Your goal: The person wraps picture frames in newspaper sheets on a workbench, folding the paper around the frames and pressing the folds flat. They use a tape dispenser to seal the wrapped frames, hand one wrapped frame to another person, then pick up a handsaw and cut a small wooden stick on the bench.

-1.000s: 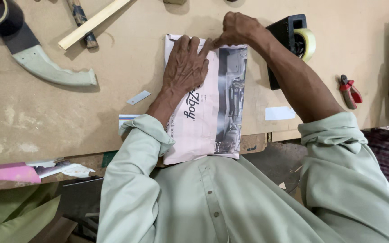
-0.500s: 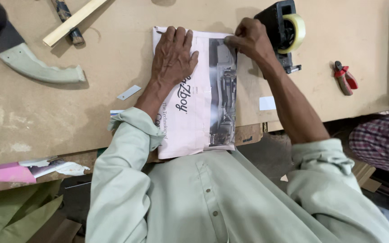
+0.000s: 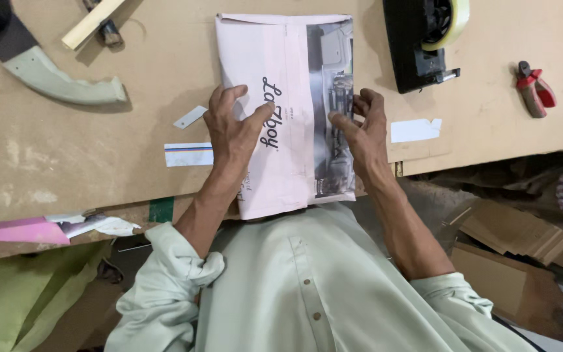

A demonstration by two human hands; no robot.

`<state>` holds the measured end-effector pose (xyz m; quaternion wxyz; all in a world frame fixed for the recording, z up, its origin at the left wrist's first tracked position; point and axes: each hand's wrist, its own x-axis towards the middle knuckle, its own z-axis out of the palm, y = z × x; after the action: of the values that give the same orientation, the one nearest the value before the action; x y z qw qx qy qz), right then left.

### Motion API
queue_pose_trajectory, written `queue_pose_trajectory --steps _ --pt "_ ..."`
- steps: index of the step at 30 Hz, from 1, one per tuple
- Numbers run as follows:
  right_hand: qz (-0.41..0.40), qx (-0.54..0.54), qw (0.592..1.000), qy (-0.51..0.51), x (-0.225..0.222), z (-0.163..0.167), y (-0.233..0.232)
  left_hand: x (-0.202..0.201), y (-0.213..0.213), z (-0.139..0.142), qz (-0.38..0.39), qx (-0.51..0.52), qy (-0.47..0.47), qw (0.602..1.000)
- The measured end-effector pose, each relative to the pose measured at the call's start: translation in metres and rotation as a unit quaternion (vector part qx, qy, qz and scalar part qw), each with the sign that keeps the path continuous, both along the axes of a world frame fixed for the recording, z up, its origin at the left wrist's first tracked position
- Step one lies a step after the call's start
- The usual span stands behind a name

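A pink paper-wrapped packet [image 3: 291, 111] lies flat on the brown tabletop [image 3: 99, 150], its near end hanging just over the tabletop's front edge toward the person's shirt. The left hand [image 3: 232, 127] presses on the packet's left half with spread fingers, thumb reaching toward the middle; the right hand [image 3: 360, 133] lies on its right strip, fingertips on the dark printed band. Neither grip closes around anything: both hands are open and flat, holding the packet down. Just right of the packet's far corner stands a black tape dispenser [image 3: 418, 42], and red pliers [image 3: 534, 88] lie farther right. To the left the board is open, apart from small paper scraps [image 3: 189, 154] and a pale-handled tool [image 3: 60, 78] well away.
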<state>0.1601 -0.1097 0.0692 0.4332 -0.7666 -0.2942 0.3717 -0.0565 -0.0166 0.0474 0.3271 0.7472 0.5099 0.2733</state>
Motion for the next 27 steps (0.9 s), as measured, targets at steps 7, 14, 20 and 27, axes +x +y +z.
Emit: queue_pose_trajectory --steps 7,14,20,27 --pt "0.276 0.116 0.911 -0.284 0.003 0.007 0.096 -0.019 -0.075 0.030 0.311 -0.310 -0.393 0.808" --pt "0.544 0.251 0.714 -0.362 -0.071 -0.032 0.181 0.062 -0.142 0.020 0.358 -0.393 -0.562 0.634" --pt "0.240 0.317 0.879 -0.263 -0.019 -0.009 0.065 0.006 -0.091 0.039 0.088 -0.240 -0.145 0.956" --pt "-0.004 0.095 0.992 0.088 -0.001 -0.015 -0.020 -0.036 0.009 0.017 0.020 0.034 0.222 0.974"
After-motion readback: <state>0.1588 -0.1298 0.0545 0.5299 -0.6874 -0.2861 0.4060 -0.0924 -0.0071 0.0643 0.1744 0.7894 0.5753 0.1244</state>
